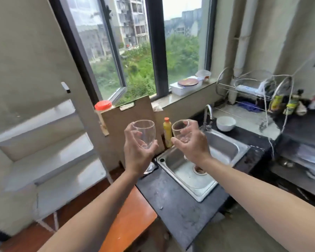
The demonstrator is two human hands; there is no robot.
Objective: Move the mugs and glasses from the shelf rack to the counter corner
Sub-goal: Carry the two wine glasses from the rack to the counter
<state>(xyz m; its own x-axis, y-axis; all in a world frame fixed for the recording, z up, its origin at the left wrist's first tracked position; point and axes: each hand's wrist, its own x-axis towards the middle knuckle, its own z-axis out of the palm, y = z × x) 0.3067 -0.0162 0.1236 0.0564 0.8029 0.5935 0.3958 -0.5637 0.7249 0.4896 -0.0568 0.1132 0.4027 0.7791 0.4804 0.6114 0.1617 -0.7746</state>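
A big window (138, 51) is filling the far wall, with trees and tall houses showing outside. On the left, a white shelf (49, 155) is looking blurry, so it is hard to tell what is on it. A dark counter (176, 206) is running under the window, with a metal sink (224, 146) set in it. A wire rack (253, 88) is standing in the far right corner, and its things are too blurry to make out.

The left hand (136, 153) is curling round the left glass (145, 131). The right hand (195, 144) is curling round the right glass (179, 129). Both glasses are staying upright in the air over the counter and sink, near each other but apart. The hands are hiding the stems. A white bowl (225, 123) is sitting by the tap.
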